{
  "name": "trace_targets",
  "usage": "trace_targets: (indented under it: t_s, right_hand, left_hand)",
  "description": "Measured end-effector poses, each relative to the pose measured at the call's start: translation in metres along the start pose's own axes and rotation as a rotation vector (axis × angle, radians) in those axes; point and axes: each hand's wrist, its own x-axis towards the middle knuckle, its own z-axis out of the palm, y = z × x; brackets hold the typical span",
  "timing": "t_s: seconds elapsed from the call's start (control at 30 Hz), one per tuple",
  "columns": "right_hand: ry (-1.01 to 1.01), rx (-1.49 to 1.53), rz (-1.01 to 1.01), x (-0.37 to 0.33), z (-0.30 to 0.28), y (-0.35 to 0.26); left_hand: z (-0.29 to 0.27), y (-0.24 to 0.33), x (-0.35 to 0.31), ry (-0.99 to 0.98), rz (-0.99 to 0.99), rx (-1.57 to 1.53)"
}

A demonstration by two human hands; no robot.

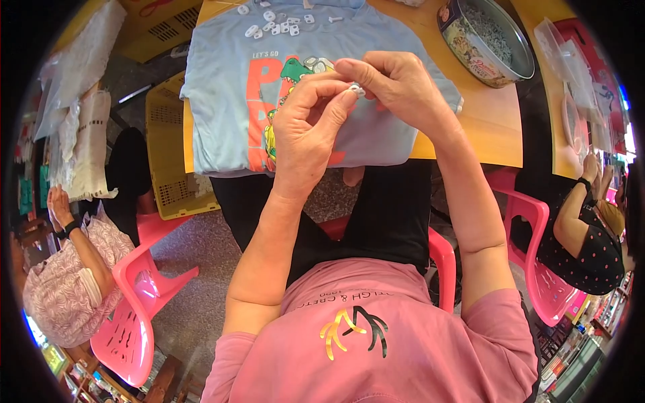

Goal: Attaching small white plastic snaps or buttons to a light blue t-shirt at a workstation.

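My left hand point(306, 124) pinches a small white plastic piece point(357, 88) between thumb and forefinger. Right beside it, my right hand point(403, 84) has its fingers curled and its thumb and forefinger closed at the piece. What the right fingertips hold, if anything, is hidden. Both hands are above a light blue T-shirt point(222, 101) with a colourful cartoon print, spread over the table. Several similar small white plastic pieces point(275, 28) lie loose on the far part of the shirt.
A round tin point(494, 77) full of small grey pieces stands at the far right of the wooden table point(494, 127). A yellow crate point(176, 191) is at the left, near a pink chair point(144, 295). People sit at both sides; another pink chair point(537, 215) is on the right.
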Motion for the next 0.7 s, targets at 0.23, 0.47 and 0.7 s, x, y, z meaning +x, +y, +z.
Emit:
trace_targets:
  t_s: [0.23, 0.47, 0.7]
  right_hand:
    - [0.18, -0.084, -0.187, -0.003, 0.012, -0.002]
    - [0.216, 0.184, -0.335, 0.005, 0.03, 0.011]
    - [0.11, 0.44, -0.232, -0.003, 0.028, 0.007]
  left_hand:
    - [-0.003, -0.003, 0.0, 0.04, -0.055, -0.148]
    - [-0.007, 0.009, 0.005, 0.004, -0.268, -0.493]
    - [-0.014, 0.004, 0.006, -0.055, -0.324, -0.578]
